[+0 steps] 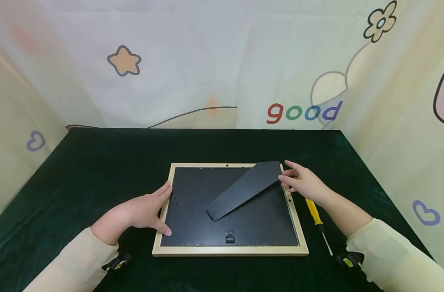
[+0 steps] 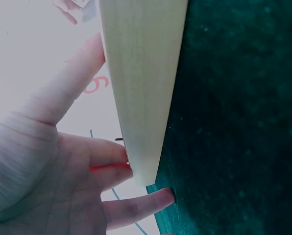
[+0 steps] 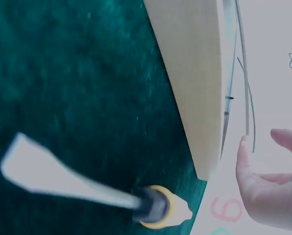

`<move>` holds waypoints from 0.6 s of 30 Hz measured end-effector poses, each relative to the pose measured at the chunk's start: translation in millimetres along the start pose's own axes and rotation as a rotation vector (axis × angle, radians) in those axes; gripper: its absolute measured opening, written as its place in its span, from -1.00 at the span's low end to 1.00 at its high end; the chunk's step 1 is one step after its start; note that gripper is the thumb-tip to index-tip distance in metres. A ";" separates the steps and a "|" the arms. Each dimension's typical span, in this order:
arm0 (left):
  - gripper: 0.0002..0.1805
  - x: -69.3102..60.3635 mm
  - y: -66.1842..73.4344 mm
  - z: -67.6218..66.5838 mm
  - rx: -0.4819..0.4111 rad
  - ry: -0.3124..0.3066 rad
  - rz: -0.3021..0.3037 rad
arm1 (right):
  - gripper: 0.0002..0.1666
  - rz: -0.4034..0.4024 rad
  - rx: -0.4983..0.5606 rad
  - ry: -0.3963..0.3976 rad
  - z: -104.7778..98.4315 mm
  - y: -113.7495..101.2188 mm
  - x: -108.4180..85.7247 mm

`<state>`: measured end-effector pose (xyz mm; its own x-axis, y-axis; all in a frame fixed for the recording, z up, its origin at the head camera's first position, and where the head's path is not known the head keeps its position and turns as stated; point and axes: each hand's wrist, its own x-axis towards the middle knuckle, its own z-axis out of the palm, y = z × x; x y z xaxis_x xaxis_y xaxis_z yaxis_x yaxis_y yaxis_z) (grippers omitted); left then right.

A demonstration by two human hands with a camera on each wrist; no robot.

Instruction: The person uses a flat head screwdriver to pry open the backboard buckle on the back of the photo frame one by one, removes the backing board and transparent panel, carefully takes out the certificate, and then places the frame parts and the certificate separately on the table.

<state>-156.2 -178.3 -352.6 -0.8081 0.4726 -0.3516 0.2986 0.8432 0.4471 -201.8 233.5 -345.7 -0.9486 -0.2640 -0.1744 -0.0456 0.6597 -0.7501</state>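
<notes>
A picture frame point(image 1: 229, 251) with a light wooden rim lies back side up, showing its dark backing board point(image 1: 192, 186). Across the board slants a dark easel stand point(image 1: 247, 188), its wide end over the upper right corner. My left hand point(image 1: 145, 211) rests on the left rim, thumb and fingers spread; in the left wrist view they touch the rim's side point(image 2: 141, 88). At the stand's wide end, my right hand point(image 1: 306, 182) touches its edge with a fingertip, the other fingers held apart. The right wrist view shows this fingertip contact at the stand's thin edge point(image 3: 245, 73).
A screwdriver point(image 1: 313, 211) with a yellow handle lies right of the frame, under the right forearm, its blade toward the front. Dark green cloth point(image 1: 108, 162) covers the table. A printed curtain point(image 1: 192, 61) hangs behind and at both sides.
</notes>
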 end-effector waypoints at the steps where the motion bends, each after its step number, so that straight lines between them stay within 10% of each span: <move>1: 0.33 -0.2 -0.1 -0.1 0.001 0.002 -0.001 | -0.15 0.002 0.038 0.004 0.5 -0.2 0.6; 9: 0.33 2.8 -2.7 3.7 0.009 -0.007 -0.001 | -0.20 0.060 0.546 -0.031 7.7 -3.6 -0.3; 18: 0.34 0.1 -1.9 2.8 0.011 0.006 -0.003 | -0.62 0.124 0.667 -0.116 36.2 -15.0 5.4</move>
<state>-155.4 -179.2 -355.7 -0.8121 0.4682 -0.3483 0.3012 0.8476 0.4369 -194.8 196.8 -358.5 -0.8931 -0.3128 -0.3232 0.2985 0.1254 -0.9461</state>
